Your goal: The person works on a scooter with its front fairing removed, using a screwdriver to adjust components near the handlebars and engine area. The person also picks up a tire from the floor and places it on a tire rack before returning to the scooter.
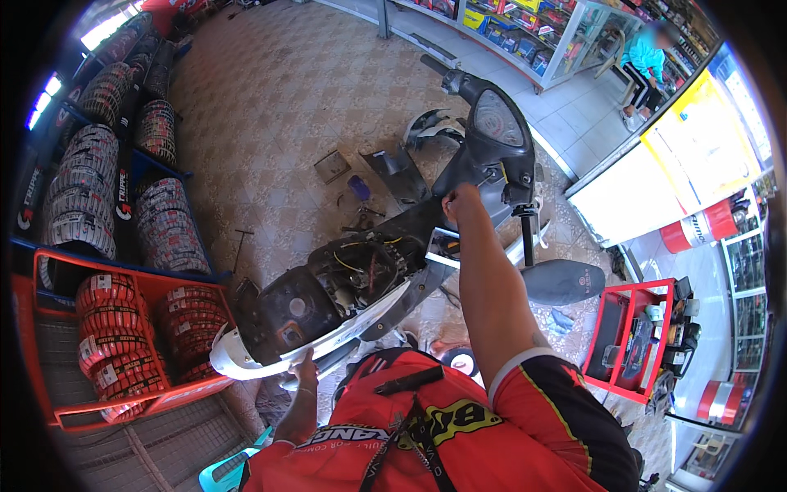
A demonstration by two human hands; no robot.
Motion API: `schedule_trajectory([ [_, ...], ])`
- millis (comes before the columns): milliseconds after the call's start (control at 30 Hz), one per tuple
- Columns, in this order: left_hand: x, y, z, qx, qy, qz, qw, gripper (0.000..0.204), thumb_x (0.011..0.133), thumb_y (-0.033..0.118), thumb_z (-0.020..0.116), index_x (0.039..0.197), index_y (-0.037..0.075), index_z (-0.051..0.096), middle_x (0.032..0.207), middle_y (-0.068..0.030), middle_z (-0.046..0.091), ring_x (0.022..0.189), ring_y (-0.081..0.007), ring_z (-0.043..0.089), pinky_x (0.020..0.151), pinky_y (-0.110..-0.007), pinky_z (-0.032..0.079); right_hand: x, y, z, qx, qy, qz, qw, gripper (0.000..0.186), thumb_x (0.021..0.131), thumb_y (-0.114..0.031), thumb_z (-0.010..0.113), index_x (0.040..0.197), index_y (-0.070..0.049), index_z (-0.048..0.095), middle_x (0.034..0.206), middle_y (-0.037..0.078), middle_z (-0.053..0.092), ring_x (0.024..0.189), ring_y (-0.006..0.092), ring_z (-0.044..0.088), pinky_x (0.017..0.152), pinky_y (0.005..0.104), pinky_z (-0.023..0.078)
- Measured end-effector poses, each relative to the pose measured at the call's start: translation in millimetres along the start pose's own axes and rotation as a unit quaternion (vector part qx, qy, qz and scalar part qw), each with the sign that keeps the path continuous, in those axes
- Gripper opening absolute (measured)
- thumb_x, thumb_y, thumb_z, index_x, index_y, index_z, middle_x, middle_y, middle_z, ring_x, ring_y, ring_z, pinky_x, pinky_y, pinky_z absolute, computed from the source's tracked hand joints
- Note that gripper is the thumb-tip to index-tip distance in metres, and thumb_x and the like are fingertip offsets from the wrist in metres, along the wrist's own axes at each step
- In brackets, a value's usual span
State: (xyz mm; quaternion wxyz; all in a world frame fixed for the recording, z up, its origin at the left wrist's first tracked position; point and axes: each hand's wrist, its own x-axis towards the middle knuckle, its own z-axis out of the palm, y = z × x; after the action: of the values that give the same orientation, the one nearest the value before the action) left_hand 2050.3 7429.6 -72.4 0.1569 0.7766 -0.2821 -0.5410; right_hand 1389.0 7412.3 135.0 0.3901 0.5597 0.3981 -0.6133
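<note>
A partly stripped motor scooter (361, 283) stands before me, its seat off and its wiring and engine bay bare. My left hand (305, 369) grips the lower edge of the white side panel (340, 334) near the tail. Stretched forward, my right hand (461, 202) is closed at the dark inner front panel, below the headlight unit (498, 119); what its fingers hold is hidden. Beside my right forearm shows a white-edged rectangular piece (443, 248). The dark underseat box (297, 305) lies ahead of my left hand.
Removed dark panels (396, 174), a white-and-dark fender (434, 127), a purple object (358, 188) and tools lie on the tiled floor. Tire racks (131, 344) line the left. At right stand a red tool cart (627, 340) and glass display cases (525, 37); a person (645, 66) sits beyond.
</note>
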Motion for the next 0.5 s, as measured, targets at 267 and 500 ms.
schedule_trajectory([
  [267, 16, -6, 6, -0.057, -0.013, 0.015, 0.998, 0.100, 0.072, 0.030, 0.084, 0.131, 0.003, 0.008, 0.060, -0.0069, 0.050, 0.040, -0.0159, 0.045, 0.032, -0.028, 0.036, -2, 3, -3, 0.094, -0.241, -0.034, 0.965, 0.056, 0.095, -0.055, 0.041, 0.059, -0.012, 0.035, 0.050, 0.001, 0.033, 0.039, 0.0137, 0.033, 0.036, 0.0271, 0.032],
  [500, -9, -7, 5, 0.024, 0.080, 0.040, 0.996, 0.062, 0.077, 0.039, 0.077, 0.114, 0.003, 0.043, 0.058, -0.0058, 0.052, 0.040, -0.0146, 0.047, 0.033, -0.026, 0.034, 18, 17, -37, 0.236, -0.493, 0.057, 0.836, 0.058, 0.093, -0.064, 0.039, 0.061, -0.016, 0.036, 0.050, -0.005, 0.030, 0.039, 0.0101, 0.028, 0.036, 0.0239, 0.026],
])
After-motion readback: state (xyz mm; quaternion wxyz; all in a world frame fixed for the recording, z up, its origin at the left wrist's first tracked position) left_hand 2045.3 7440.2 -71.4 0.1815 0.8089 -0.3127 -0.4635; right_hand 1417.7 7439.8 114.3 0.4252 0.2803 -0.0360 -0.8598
